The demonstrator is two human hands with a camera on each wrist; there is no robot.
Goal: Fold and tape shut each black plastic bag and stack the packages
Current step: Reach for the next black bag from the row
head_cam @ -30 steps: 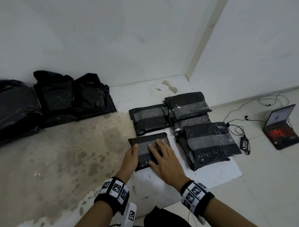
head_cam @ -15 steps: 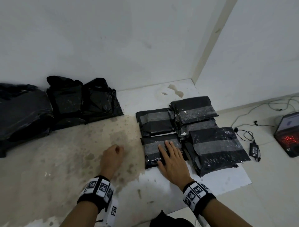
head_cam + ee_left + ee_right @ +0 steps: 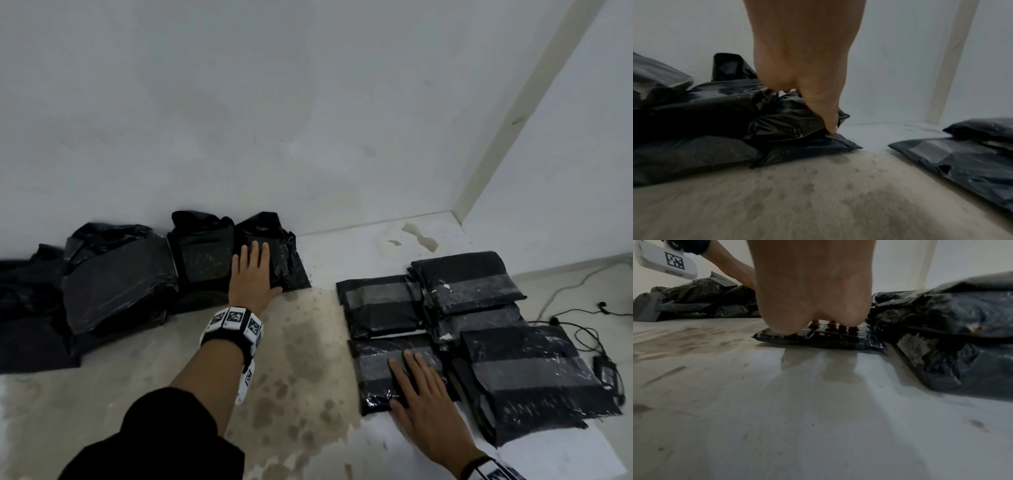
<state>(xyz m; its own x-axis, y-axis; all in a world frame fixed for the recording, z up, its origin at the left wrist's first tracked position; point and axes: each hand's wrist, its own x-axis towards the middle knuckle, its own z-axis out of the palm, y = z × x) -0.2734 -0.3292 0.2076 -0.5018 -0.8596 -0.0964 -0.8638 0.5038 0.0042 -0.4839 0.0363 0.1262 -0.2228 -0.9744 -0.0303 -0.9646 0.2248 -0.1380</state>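
My left hand [image 3: 260,267] lies flat, fingers straight, on the rightmost untaped black bag [image 3: 286,260] of a loose pile [image 3: 116,281] against the wall. In the left wrist view the thumb [image 3: 830,125] presses that bag's [image 3: 789,120] front edge, and the other fingers are hidden. My right hand [image 3: 406,383] rests flat on a small taped package [image 3: 373,366] lying on the floor. The right wrist view shows its fingertips [image 3: 841,328] touching the package's [image 3: 818,339] shiny top. More taped packages [image 3: 466,284] [image 3: 527,373] lie stacked right beside it.
A white wall stands close behind the bag pile and meets a second wall at the corner [image 3: 459,216]. Black cables [image 3: 582,329] and a charger [image 3: 606,370] lie on the floor at the right. The floor [image 3: 291,377] between both hands is stained.
My left hand has let go of the small taped package and reached left and forward onto an untaped bag by the wall. The right hand stays on the package. The view has swung left.
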